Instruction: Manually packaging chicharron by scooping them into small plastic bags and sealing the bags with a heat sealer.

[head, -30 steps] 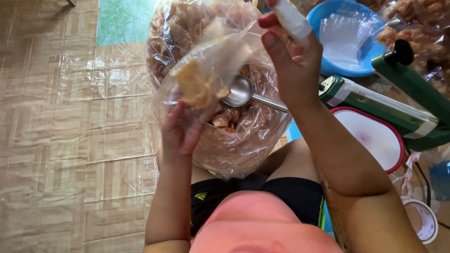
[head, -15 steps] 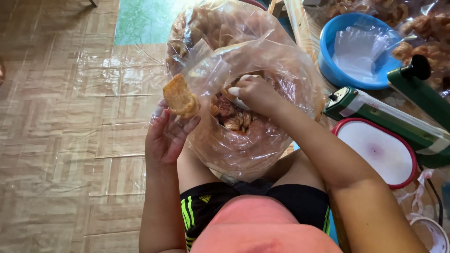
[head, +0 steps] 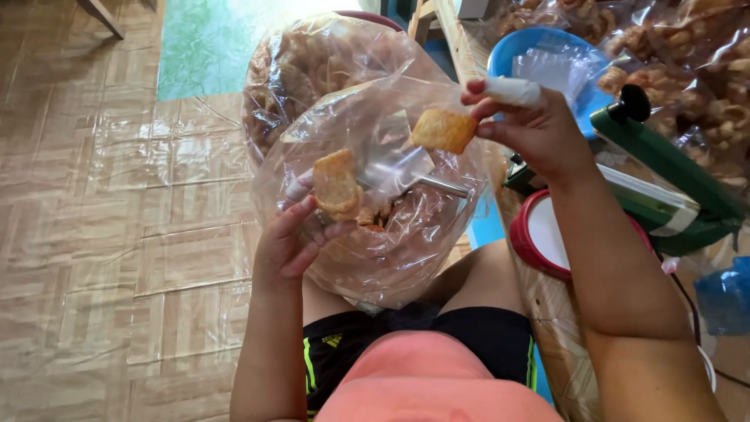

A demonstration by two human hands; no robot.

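Head view: the right hand (head: 539, 133), one finger wrapped in white tape, pinches a puffy, blistered golden crackling (head: 444, 130) above the crinkled clear bag (head: 375, 227); the left hand (head: 293, 238) pins another crackling (head: 336, 184) against the film. A steel spoon (head: 398, 168) lies inside. Judging by this, pieces are being sorted; the next move needs a light pinch, as they look brittle.

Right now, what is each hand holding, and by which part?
The right hand pinches a fried cracker by its right edge. The left hand holds a small clear bag from below, around another cracker.
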